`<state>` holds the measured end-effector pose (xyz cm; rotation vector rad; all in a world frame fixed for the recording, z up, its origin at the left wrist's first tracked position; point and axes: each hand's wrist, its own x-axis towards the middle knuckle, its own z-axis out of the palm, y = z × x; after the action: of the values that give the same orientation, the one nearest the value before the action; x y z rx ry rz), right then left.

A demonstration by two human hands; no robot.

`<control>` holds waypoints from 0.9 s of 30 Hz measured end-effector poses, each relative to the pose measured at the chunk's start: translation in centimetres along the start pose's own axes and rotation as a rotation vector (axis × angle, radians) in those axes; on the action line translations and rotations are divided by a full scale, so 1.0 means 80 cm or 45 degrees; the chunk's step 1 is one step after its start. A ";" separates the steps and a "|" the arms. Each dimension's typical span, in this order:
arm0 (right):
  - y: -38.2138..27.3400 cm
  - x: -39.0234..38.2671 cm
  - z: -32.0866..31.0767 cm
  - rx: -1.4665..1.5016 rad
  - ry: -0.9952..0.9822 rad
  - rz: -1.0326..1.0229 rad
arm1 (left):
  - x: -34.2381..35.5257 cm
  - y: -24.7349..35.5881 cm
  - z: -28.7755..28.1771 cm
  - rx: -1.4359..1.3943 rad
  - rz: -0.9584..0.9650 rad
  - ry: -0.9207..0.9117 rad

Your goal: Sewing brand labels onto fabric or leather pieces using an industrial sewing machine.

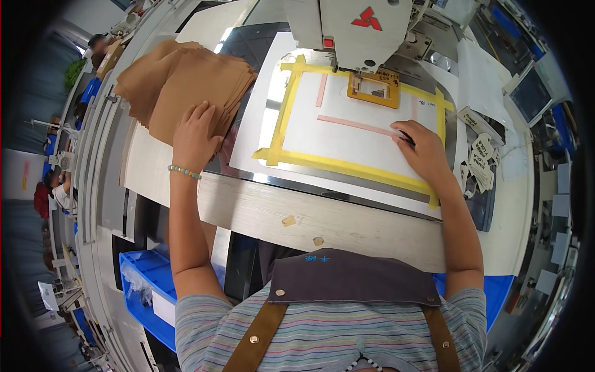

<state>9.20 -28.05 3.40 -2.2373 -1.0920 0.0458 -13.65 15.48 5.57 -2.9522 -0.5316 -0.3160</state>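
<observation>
My left hand (194, 133) lies with its fingers stretched over a fanned stack of brown sheets (180, 87), at the left of the sewing machine; whether they are paper or cloth I cannot tell. My right hand (421, 146) is closed around a small black tool (406, 137), mostly hidden by the fingers. The fingertips are at the right end of a pink tape strip (353, 124). That strip sits on a white sheet (365, 152) framed with yellow tape (347, 168). Above the sheet stands the sewing machine head (350, 31), with a yellow clamp frame (374, 90) under it.
Several white printed tags (481, 162) lie to the right beside a white box (482, 124). A screen (530, 93) stands farther right. Below the table at the left is a blue bin (139, 304) with clear plastic bags. Other people work at the far left.
</observation>
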 end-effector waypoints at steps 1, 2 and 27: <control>0.001 0.000 0.000 0.003 0.001 0.001 | -0.002 -0.004 -0.002 0.038 0.032 -0.051; 0.000 0.000 0.000 0.012 0.001 -0.016 | -0.005 -0.012 0.001 0.042 0.025 -0.048; -0.003 0.000 -0.001 0.010 -0.016 -0.030 | 0.059 0.004 0.003 -0.642 0.250 0.593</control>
<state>9.08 -28.00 3.60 -2.2197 -1.1228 0.0542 -9.15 16.74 6.39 -3.1749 -0.1055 -1.2307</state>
